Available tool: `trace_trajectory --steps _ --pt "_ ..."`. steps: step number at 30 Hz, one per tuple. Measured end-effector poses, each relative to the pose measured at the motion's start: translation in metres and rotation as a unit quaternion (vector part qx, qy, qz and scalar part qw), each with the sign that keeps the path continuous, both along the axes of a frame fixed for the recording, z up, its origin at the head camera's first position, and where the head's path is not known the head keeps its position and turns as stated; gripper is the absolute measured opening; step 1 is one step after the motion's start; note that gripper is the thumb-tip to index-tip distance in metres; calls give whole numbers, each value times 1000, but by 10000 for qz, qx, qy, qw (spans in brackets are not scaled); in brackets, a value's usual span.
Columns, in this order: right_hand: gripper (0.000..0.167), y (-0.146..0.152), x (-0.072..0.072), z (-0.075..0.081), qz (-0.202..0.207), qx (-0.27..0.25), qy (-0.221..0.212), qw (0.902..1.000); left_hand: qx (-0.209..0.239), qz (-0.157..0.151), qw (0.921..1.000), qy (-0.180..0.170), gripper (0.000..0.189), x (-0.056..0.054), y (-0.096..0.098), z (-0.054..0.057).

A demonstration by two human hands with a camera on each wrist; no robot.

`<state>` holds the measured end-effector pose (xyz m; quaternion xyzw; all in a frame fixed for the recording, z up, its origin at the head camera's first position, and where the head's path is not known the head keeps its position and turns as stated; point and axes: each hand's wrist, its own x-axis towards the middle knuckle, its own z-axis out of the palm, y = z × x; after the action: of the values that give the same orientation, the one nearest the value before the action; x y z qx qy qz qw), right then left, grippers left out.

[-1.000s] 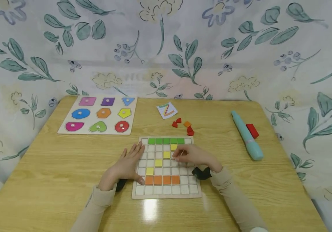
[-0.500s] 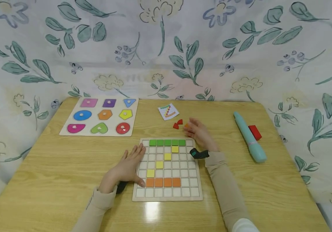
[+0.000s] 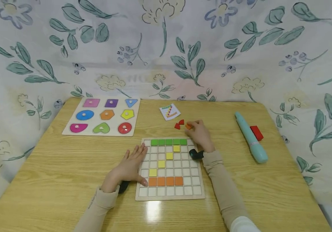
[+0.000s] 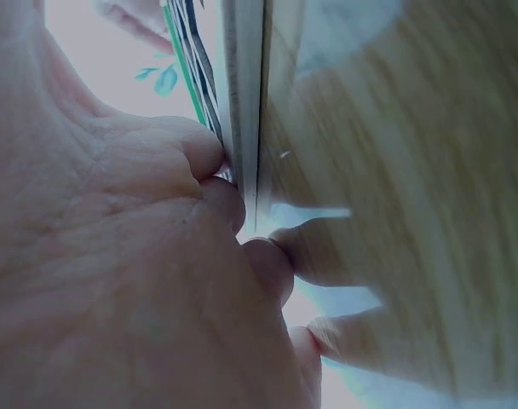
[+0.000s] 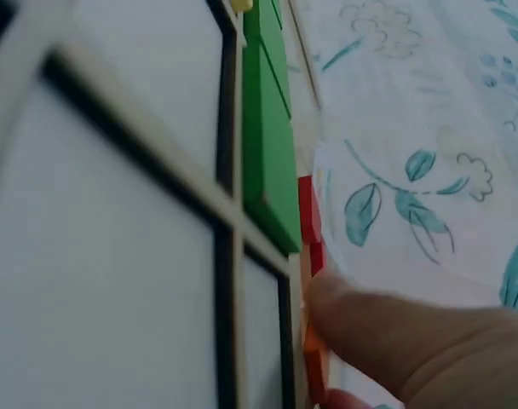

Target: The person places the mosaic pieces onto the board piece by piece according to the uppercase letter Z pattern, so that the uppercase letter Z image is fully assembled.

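My left hand [image 3: 128, 167] lies spread on the grid board's [image 3: 170, 191] nine o'clock edge. Just off the board's one o'clock corner, my right hand [image 3: 200, 133] pinches the orange tile [image 3: 188, 126] at the counter [image 3: 67, 180]. Two red pieces [image 3: 177, 126] sit near it at nine o'clock, the picture card [image 3: 170, 111] beyond at eleven. From the board, the shape puzzle [image 3: 113, 124] is at ten o'clock, the turquoise stick [image 3: 250, 137] at two.

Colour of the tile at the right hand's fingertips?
Orange. The tile shows best in the right wrist view.
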<state>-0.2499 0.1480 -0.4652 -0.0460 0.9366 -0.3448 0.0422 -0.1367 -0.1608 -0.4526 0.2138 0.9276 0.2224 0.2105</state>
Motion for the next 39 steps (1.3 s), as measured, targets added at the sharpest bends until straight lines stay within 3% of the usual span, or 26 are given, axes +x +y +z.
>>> trace_trajectory --steps 6,12,17,20,24,29,31,33,39 --pt "22 0 5 1 -29 125 222 9997 54 38 10000 -41 134 0 1 0" --pt "29 11 12 2 -148 122 -101 9998 65 31 9999 -96 134 -2 -1 2" --pt "27 23 25 9 -92 124 -283 9995 91 54 9998 -171 134 0 -1 4" --pt "22 30 37 18 266 -11 -346 9990 93 29 9998 -151 134 0 0 3" --pt "14 34 57 32 1138 -154 -698 9909 70 3 9999 -119 134 -2 -1 3" --pt "12 28 86 39 2417 -189 -1338 9609 6 -10 9999 -118 135 -4 -2 2" --pt "10 23 96 38 2748 -256 -1514 9492 -31 -8 9999 -118 135 -5 -2 1" --pt "6 17 104 35 2889 -358 -1623 9428 -15 -17 9999 -126 136 -4 -3 0" --pt "11 7 118 29 2726 -302 -1384 9517 7 -13 9999 -119 136 -3 -1 -2"
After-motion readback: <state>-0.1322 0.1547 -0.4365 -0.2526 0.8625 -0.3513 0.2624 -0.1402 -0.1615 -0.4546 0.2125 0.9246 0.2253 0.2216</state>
